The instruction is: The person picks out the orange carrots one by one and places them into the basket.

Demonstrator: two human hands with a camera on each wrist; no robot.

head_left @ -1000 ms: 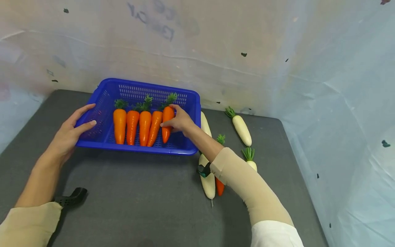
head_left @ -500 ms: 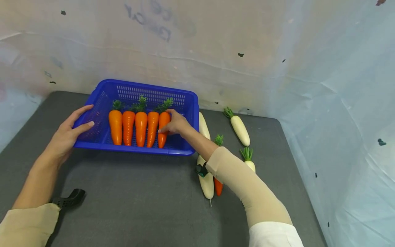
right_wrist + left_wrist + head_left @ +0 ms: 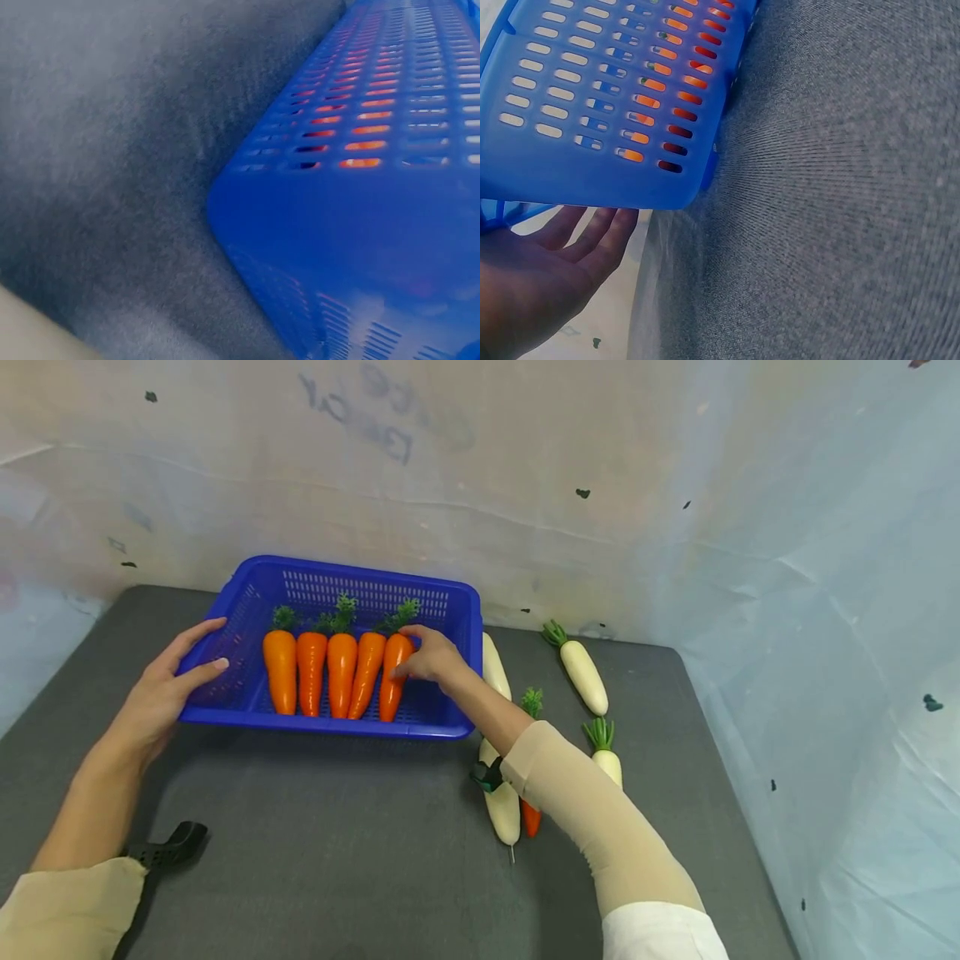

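A blue plastic basket stands at the back of the table with several orange carrots in a row inside, green tops toward the back wall. My left hand holds the basket's left end; in the left wrist view its fingers go behind the rim. Inside the basket, my right hand holds the rightmost carrot between thumb and fingers. Next to it lies a slightly slanted carrot. The right wrist view shows only the basket's outside; the hand is hidden there.
Right of the basket, white radishes and one loose carrot lie on the dark grey table, partly covered by my right arm. A pale plastic sheet hangs behind and at the right.
My right hand has brought the rightmost carrot left and lower, against its neighbour. The other carrots have shifted slightly left. My left hand still holds the basket's end.
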